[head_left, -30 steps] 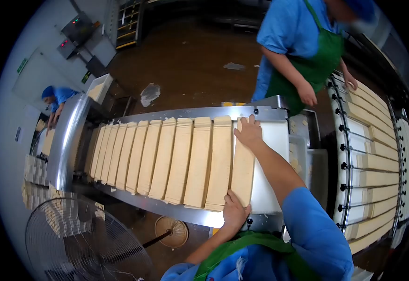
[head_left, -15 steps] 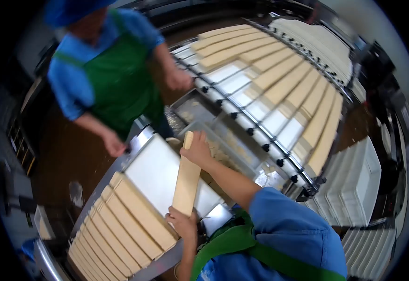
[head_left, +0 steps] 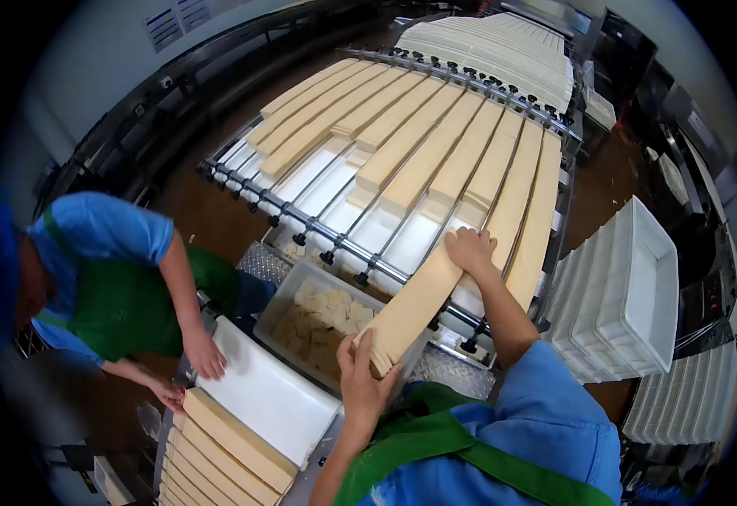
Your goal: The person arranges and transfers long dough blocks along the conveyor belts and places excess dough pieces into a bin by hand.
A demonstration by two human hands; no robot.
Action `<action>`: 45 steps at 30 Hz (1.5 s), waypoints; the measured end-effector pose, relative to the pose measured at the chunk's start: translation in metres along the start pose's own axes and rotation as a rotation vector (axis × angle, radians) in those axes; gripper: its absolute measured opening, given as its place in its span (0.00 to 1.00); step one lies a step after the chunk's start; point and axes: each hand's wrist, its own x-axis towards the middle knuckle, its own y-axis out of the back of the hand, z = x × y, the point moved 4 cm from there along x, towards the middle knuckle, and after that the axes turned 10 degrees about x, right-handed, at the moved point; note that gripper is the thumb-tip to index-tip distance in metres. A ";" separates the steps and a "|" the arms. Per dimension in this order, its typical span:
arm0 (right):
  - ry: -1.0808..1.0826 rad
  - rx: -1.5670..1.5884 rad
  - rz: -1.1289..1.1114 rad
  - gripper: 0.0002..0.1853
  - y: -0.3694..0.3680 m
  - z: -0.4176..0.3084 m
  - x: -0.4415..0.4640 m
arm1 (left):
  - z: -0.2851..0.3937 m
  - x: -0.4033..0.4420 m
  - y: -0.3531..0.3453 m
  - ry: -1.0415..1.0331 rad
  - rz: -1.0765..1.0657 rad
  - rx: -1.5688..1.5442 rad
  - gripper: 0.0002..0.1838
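Left hand (head_left: 363,390) is low, just below centre frame, fingers (head_left: 363,347) up and thumb (head_left: 390,378) out, gripping. Right arm (head_left: 508,310) reaches up from lower right, right hand (head_left: 471,251) clamped, back showing.

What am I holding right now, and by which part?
A long, pale layered strip, held at both ends: left hand at the near end, right hand at the far end.

Fisheye distortion, black corners, uneven light
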 end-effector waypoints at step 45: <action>0.523 0.012 -0.255 0.47 -0.022 -0.018 -0.093 | -0.124 -0.029 -0.076 0.308 -0.015 0.287 0.34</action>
